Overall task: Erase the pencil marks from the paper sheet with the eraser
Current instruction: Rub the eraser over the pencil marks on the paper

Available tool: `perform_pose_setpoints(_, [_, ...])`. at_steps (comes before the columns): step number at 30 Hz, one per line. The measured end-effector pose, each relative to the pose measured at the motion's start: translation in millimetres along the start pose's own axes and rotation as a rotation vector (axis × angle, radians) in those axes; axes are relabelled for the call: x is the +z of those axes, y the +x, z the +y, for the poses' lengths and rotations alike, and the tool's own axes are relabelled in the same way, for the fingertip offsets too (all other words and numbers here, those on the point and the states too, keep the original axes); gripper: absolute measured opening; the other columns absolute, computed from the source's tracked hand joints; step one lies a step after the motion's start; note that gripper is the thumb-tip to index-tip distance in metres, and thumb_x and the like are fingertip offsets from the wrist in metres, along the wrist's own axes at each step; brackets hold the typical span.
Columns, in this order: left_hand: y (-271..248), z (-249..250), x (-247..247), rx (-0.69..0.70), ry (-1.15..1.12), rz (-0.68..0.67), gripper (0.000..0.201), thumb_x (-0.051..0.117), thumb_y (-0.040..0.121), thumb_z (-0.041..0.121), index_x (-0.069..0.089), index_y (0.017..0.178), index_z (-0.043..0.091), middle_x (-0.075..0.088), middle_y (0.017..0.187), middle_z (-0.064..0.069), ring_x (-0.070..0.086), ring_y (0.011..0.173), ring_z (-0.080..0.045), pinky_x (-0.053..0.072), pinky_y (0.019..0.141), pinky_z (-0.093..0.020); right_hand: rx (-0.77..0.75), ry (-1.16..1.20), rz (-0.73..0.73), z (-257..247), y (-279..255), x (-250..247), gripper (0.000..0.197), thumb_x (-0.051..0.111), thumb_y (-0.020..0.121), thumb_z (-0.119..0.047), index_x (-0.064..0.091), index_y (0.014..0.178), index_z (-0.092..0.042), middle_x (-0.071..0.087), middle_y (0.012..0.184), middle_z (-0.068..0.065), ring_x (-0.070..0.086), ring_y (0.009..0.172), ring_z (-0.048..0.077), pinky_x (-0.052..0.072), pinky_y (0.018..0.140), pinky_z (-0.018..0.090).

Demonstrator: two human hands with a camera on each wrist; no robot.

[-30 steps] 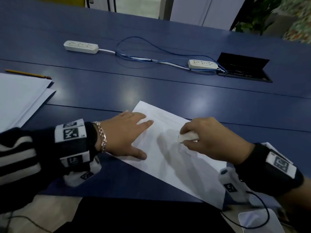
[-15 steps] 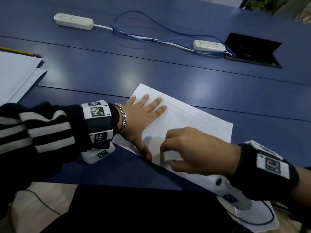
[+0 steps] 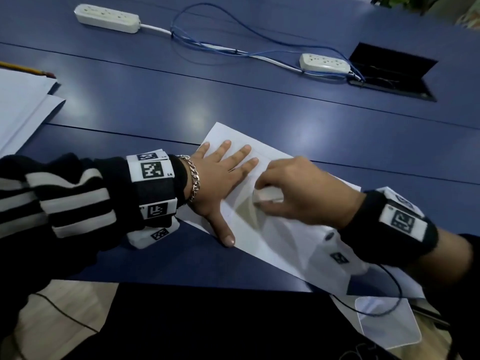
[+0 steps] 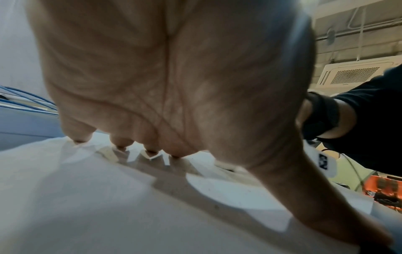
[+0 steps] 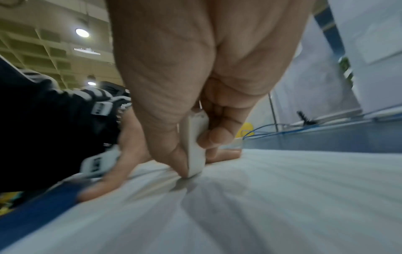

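A white paper sheet lies slanted on the blue table near its front edge, with faint pencil lines near its far end. My left hand presses flat on the sheet's left part, fingers straight and spread, thumb at the near edge. My right hand pinches a white eraser between thumb and fingers just right of the left hand. In the right wrist view the eraser stands on end with its lower tip touching the paper sheet. The left wrist view shows fingertips pressed on the paper sheet.
A stack of white paper with a yellow pencil lies at the far left. Two white power strips joined by blue cables lie at the back, beside an open black cable box. A clear plastic piece sits bottom right.
My left hand slid further onto the sheet and spread flat. My right hand carried the eraser left across the paper, toward the left hand.
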State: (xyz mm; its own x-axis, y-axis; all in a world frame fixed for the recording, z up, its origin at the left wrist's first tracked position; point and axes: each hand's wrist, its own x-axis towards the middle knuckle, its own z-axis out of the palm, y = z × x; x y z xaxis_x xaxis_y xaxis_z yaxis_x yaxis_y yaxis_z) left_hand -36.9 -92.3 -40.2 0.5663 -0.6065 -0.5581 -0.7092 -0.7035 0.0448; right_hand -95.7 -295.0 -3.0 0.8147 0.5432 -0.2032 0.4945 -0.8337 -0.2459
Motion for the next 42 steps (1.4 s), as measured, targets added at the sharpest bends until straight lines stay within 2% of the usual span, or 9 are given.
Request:
perform_pose_setpoints(2, [0,0,-1,-0.002,0.003,0.001,0.173,0.067,0.037,0.1,-0.034,0.156,0.027,-0.041,0.163,0.003,-0.029,0.154,-0.035,-0.004,0.124,-0.065,0.015,-0.014,0.061,1,-4,6,0.025,0.066,0.084,-0.043,0.068,0.1,-0.024,0.064,0.092,-0.002,0.063,0.086,0.024,0.052,0.08,0.038])
perform_pose_setpoints(6, [-1,-1,-1,0.001,0.005,0.002,0.173,0.066,0.037,0.102,-0.035,0.156,0.027,-0.042,0.163,0.002,-0.03,0.153,-0.035,-0.005,0.124,-0.064,-0.091,0.084,-0.136,-23,-38,14,0.028,0.066,0.087,-0.042,0.069,0.109,-0.026,0.065,0.1,-0.006,0.063,0.088,0.015,0.051,0.081,0.028])
perform_pose_setpoints(9, [-4,-1,2,0.019,0.002,0.034,0.166,0.062,0.043,0.103,-0.029,0.159,0.026,-0.035,0.166,0.003,-0.025,0.156,-0.032,-0.005,0.125,-0.061,0.023,0.103,-0.013,-2,-44,6,0.029,0.07,0.084,-0.043,0.07,0.109,-0.03,0.066,0.099,-0.013,0.062,0.088,0.008,0.049,0.082,0.021])
perform_pose_setpoints(14, [-11,0,1,0.047,-0.12,0.281,0.138,0.061,0.064,0.095,-0.001,0.166,0.025,0.016,0.17,-0.005,0.017,0.154,-0.025,0.017,0.127,-0.041,0.179,0.047,0.037,20,-52,9,0.025,0.067,0.084,-0.045,0.065,0.106,-0.033,0.06,0.099,-0.017,0.059,0.093,0.007,0.052,0.084,0.03])
perform_pose_setpoints(20, [-7,1,5,0.036,-0.077,0.108,0.152,0.059,0.055,0.1,-0.023,0.161,0.03,-0.031,0.168,0.009,-0.021,0.158,-0.024,-0.002,0.128,-0.055,0.116,0.016,0.05,16,-18,-6,0.031,0.068,0.082,-0.045,0.068,0.109,-0.031,0.061,0.096,-0.013,0.057,0.089,0.009,0.051,0.081,0.03])
perform_pose_setpoints(28, [-3,0,7,-0.005,-0.053,0.104,0.158,0.055,0.048,0.105,-0.028,0.159,0.029,-0.031,0.168,0.009,-0.023,0.157,-0.026,-0.01,0.124,-0.062,0.019,-0.034,0.056,3,7,0,0.024,0.065,0.085,-0.031,0.066,0.104,-0.018,0.059,0.098,0.003,0.06,0.087,0.027,0.052,0.075,0.039])
perform_pose_setpoints(31, [-3,1,7,-0.006,-0.029,0.107,0.159,0.055,0.048,0.105,-0.029,0.159,0.028,-0.032,0.168,0.008,-0.022,0.157,-0.026,-0.012,0.124,-0.061,-0.093,-0.054,-0.112,-9,-8,5,0.021,0.059,0.088,-0.037,0.066,0.099,-0.02,0.057,0.096,-0.001,0.059,0.085,0.024,0.05,0.076,0.037])
perform_pose_setpoints(36, [-2,-1,8,-0.007,-0.045,0.092,0.159,0.051,0.045,0.108,-0.031,0.157,0.031,-0.032,0.167,0.011,-0.023,0.157,-0.025,-0.013,0.122,-0.064,0.085,-0.079,0.036,22,12,-7,0.023,0.061,0.086,-0.037,0.066,0.102,-0.021,0.055,0.097,-0.001,0.059,0.087,0.026,0.053,0.075,0.042])
perform_pose_setpoints(42, [-2,1,6,-0.019,-0.035,0.08,0.16,0.053,0.043,0.107,-0.03,0.157,0.031,-0.033,0.167,0.012,-0.022,0.157,-0.025,-0.009,0.122,-0.067,-0.089,-0.108,-0.141,3,3,-6,0.022,0.057,0.087,-0.038,0.067,0.098,-0.021,0.058,0.097,-0.001,0.059,0.087,0.023,0.051,0.076,0.039])
